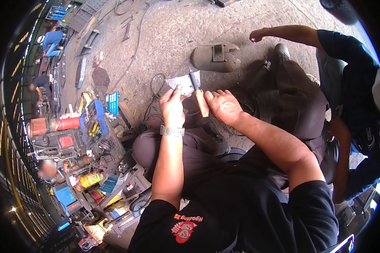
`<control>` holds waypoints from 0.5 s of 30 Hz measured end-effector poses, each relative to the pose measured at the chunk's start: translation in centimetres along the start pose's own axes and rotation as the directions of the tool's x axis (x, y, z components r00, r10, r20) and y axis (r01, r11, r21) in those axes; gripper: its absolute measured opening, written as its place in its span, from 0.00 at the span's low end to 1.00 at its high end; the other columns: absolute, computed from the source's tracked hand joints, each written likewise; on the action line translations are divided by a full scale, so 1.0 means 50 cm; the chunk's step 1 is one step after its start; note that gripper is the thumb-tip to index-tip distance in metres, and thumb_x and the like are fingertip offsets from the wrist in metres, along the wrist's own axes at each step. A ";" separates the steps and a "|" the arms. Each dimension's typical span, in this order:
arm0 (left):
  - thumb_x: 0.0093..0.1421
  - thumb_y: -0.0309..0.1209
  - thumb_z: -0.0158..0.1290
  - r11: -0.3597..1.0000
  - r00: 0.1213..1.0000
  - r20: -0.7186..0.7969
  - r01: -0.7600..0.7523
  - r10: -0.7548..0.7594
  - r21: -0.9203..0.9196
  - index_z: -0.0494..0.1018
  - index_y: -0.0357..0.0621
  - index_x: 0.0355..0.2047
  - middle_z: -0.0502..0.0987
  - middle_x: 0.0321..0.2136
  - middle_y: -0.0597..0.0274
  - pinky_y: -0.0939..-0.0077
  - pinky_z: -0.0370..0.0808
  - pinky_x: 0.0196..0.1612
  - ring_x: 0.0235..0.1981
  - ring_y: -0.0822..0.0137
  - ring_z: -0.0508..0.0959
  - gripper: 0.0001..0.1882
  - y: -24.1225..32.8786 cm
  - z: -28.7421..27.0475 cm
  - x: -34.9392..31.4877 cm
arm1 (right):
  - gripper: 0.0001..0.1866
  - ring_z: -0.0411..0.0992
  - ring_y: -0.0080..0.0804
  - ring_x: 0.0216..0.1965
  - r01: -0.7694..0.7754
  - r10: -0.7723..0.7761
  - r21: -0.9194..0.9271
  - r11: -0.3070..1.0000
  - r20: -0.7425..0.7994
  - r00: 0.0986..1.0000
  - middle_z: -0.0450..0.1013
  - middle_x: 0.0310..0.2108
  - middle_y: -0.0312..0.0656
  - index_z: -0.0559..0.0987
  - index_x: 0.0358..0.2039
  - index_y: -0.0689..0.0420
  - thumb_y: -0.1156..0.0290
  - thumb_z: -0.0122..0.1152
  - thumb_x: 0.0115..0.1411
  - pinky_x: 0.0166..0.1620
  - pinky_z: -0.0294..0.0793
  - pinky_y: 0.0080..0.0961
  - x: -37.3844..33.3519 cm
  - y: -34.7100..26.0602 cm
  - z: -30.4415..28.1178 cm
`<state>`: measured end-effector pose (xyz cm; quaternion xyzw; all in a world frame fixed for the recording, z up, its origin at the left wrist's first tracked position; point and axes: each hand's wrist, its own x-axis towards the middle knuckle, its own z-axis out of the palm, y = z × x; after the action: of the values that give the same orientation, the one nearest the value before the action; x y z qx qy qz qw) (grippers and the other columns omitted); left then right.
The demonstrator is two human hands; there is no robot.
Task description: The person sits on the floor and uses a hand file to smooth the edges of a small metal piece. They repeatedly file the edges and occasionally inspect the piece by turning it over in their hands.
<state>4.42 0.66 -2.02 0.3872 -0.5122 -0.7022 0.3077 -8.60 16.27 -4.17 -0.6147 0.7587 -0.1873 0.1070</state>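
Observation:
My left hand, with a metal-banded watch on its wrist, pinches a whitish flat piece between thumb and fingers; whether it is paper or sheet metal I cannot tell. Across its right edge lies a tool with an orange handle and a narrow dark shaft, like a file. My right hand is curled, with its fingers at the tool's handle. Past both hands, a dusty welding mask with a rectangular window rests on the floor.
A cluttered workbench at left bears a blue tool case, a yellow can and a red cylinder. Close on my right is a person in a dark shirt, one arm reaching out. Cables and metal pieces lie on the floor.

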 end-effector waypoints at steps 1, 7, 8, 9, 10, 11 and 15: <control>0.69 0.23 0.53 1.000 1.000 0.002 0.003 -0.003 -0.001 0.77 0.33 0.38 0.83 0.36 0.53 0.65 0.82 0.43 0.35 0.63 0.84 0.05 0.000 0.001 0.000 | 0.15 0.78 0.42 0.44 0.000 0.001 -0.015 1.000 0.008 1.000 0.81 0.38 0.44 0.73 0.48 0.57 0.70 0.55 0.61 0.49 0.74 0.40 0.000 0.000 0.000; 0.68 0.23 0.53 1.000 1.000 0.023 -0.006 0.006 0.019 0.78 0.33 0.37 0.83 0.35 0.53 0.66 0.82 0.42 0.35 0.64 0.84 0.05 -0.004 -0.004 0.003 | 0.16 0.79 0.42 0.44 0.002 0.000 -0.053 0.999 0.034 0.999 0.81 0.38 0.44 0.73 0.49 0.57 0.70 0.56 0.60 0.49 0.74 0.40 0.001 -0.002 -0.004; 0.68 0.23 0.53 1.000 1.000 0.022 -0.006 0.005 0.023 0.78 0.33 0.37 0.83 0.35 0.53 0.66 0.82 0.41 0.34 0.64 0.84 0.05 -0.003 -0.004 0.002 | 0.16 0.79 0.42 0.44 0.000 0.002 -0.050 0.999 0.036 0.999 0.81 0.38 0.44 0.73 0.49 0.57 0.70 0.56 0.60 0.49 0.74 0.40 0.001 -0.002 -0.004; 0.68 0.23 0.54 1.000 1.000 0.021 -0.006 0.005 0.026 0.78 0.33 0.37 0.83 0.35 0.53 0.67 0.82 0.41 0.34 0.64 0.84 0.05 -0.002 -0.003 0.002 | 0.16 0.79 0.42 0.44 -0.002 0.003 -0.047 0.999 0.038 0.999 0.81 0.38 0.44 0.73 0.49 0.58 0.70 0.56 0.60 0.49 0.74 0.40 0.001 -0.002 -0.003; 0.68 0.23 0.54 1.000 1.000 0.019 -0.006 0.005 0.030 0.78 0.33 0.37 0.83 0.35 0.53 0.67 0.82 0.41 0.34 0.64 0.84 0.05 -0.002 -0.003 0.001 | 0.16 0.79 0.42 0.44 0.000 0.002 -0.047 0.999 0.033 0.999 0.81 0.38 0.44 0.73 0.49 0.58 0.70 0.56 0.60 0.49 0.74 0.40 0.000 -0.002 -0.002; 0.68 0.23 0.54 0.999 1.000 0.017 -0.005 0.004 0.035 0.78 0.33 0.37 0.83 0.35 0.53 0.67 0.82 0.41 0.34 0.64 0.84 0.05 -0.002 -0.004 0.002 | 0.16 0.79 0.42 0.44 0.002 0.000 -0.046 0.999 0.028 1.000 0.81 0.38 0.44 0.73 0.49 0.58 0.70 0.56 0.60 0.49 0.74 0.40 0.000 -0.002 -0.001; 0.68 0.24 0.54 0.998 1.000 0.007 -0.002 0.001 0.057 0.78 0.32 0.37 0.83 0.34 0.53 0.67 0.82 0.41 0.34 0.64 0.84 0.06 -0.001 -0.004 0.002 | 0.16 0.79 0.42 0.44 0.012 -0.011 -0.046 0.999 0.021 1.000 0.81 0.38 0.45 0.73 0.48 0.58 0.70 0.57 0.60 0.48 0.74 0.39 -0.002 -0.002 -0.005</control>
<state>4.53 0.51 -2.14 0.3930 -0.5333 -0.6884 0.2954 -8.58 16.37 -3.92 -0.6234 0.7581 -0.1639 0.0993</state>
